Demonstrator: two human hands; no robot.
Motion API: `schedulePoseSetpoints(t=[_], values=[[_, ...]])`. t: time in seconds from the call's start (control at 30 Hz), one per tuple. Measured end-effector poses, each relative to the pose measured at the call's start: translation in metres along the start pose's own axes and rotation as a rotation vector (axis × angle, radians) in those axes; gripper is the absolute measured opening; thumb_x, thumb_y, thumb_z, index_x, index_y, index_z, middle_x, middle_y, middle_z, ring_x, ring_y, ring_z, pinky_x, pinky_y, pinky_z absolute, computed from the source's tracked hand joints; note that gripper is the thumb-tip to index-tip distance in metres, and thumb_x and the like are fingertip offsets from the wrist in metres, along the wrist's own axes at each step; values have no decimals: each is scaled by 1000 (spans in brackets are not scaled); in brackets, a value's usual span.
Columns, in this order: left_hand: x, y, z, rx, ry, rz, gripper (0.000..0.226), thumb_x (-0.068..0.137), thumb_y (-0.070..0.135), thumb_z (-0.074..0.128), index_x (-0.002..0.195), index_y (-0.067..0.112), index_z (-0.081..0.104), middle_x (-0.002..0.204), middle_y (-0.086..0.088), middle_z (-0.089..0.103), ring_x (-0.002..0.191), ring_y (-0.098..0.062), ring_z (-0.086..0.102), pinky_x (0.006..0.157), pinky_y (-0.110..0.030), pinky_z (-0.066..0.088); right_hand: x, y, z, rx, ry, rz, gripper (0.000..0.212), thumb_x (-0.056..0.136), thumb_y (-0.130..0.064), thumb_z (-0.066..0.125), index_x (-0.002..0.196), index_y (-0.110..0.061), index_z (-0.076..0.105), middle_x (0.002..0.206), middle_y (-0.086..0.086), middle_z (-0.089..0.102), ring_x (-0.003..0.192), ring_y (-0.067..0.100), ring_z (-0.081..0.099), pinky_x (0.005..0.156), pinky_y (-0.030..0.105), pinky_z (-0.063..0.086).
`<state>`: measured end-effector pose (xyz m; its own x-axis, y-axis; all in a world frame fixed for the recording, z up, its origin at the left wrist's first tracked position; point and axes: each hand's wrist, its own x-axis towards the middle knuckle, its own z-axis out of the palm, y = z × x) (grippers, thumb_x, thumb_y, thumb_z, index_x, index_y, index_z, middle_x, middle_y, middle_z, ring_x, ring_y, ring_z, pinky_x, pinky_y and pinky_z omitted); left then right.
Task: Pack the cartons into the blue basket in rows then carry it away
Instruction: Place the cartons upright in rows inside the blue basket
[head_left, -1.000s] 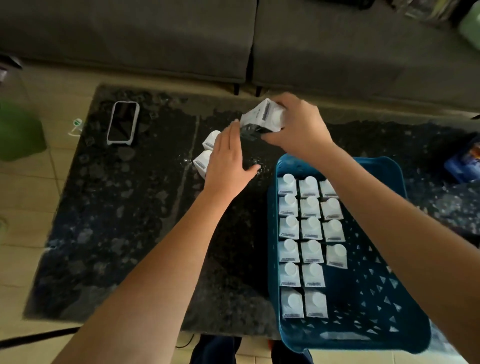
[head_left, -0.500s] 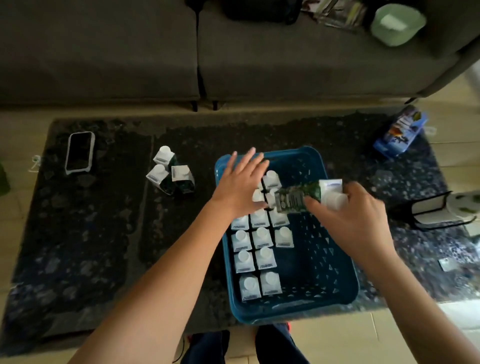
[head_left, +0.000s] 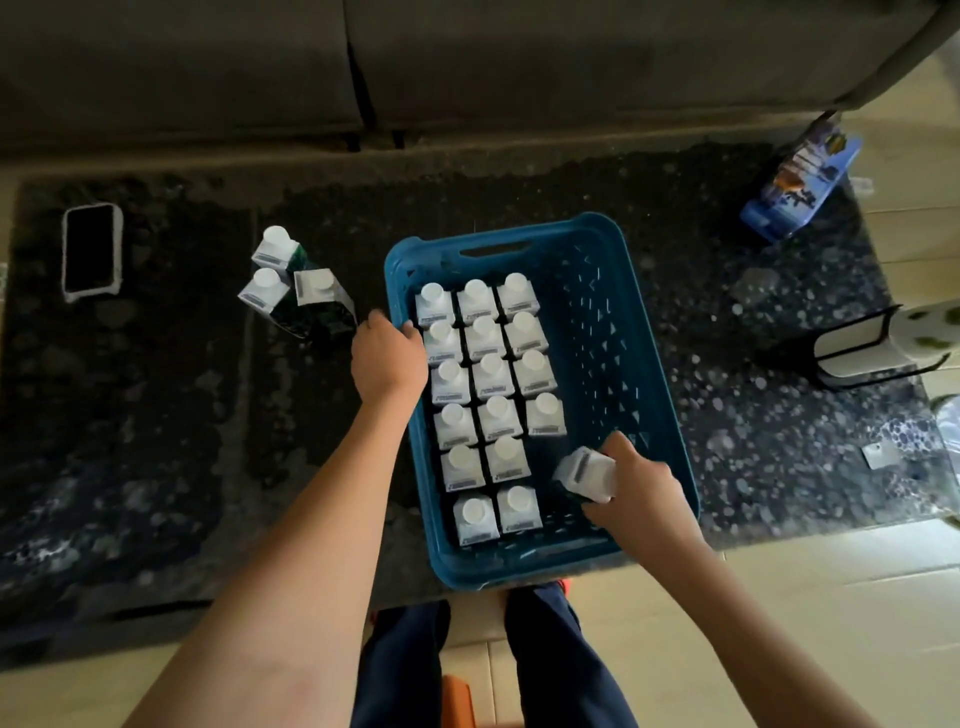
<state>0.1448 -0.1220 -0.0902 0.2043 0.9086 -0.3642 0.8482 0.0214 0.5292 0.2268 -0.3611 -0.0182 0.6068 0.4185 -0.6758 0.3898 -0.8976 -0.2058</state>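
Nearest the camera, dark trouser legs run off the bottom edge, with an orange item between them, too cropped to identify. The right hand is clenched around one carton, tilted, inside the blue basket at the near end of the third row; its lower body is hidden by the fingers. Sixteen packed cartons stand upright in three rows against the basket's left side, only white caps and tops legible. The left hand rests on the basket's left rim; its fingers curl out of sight, so its grip cannot be confirmed. Three loose cartons stand on the dark speckled table just left of the basket. Farther left lies a phone. At the far right corner a blue package has unreadable print. The grey sofa beyond is cut off.
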Motion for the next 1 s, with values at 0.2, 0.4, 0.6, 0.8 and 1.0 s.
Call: schedulePoseSetpoints(t=[0.2, 0.4, 0.6, 0.8, 1.0], values=[[-3, -1, 6, 23, 115, 51, 28, 97, 23, 42, 105, 0, 56, 106, -18, 62, 97, -33, 60, 65, -36, 42, 36, 7, 17, -333, -161, -200, 70, 78, 16, 45, 135, -24, 35, 98, 9, 58, 87, 30, 59, 66, 35, 45], [-2, -2, 7, 22, 138, 60, 26, 96, 22, 43, 101, 0, 56, 101, -17, 63, 93, -32, 61, 61, -34, 41, 47, 19, 37, -275, -171, -166, 80, 80, 14, 48, 143, -29, 26, 127, 11, 51, 109, 32, 56, 84, 38, 47], [-1, -4, 8, -21, 126, 59, 27, 96, 23, 43, 101, 2, 58, 101, -17, 64, 92, -32, 62, 64, -38, 49, 47, 34, 46, -6, -156, 31, 76, 76, -10, 74, 135, -10, 26, 135, 18, 42, 118, 35, 51, 97, 40, 45], [-1, -4, 9, -25, 123, 56, 28, 96, 23, 42, 101, 1, 57, 101, -17, 64, 93, -33, 61, 67, -41, 50, 47, 20, 60, 41, -118, 106, 95, 68, -28, 85, 136, -8, 23, 135, 19, 33, 122, 39, 45, 100, 44, 42], [0, -6, 9, -26, 123, 52, 28, 97, 25, 42, 102, 2, 57, 100, -17, 64, 92, -33, 62, 66, -41, 50, 45, 19, 59, 33, 77, 0, 52, 78, -7, 74, 120, -12, 44, 125, 9, 49, 104, 32, 57, 87, 41, 48]])
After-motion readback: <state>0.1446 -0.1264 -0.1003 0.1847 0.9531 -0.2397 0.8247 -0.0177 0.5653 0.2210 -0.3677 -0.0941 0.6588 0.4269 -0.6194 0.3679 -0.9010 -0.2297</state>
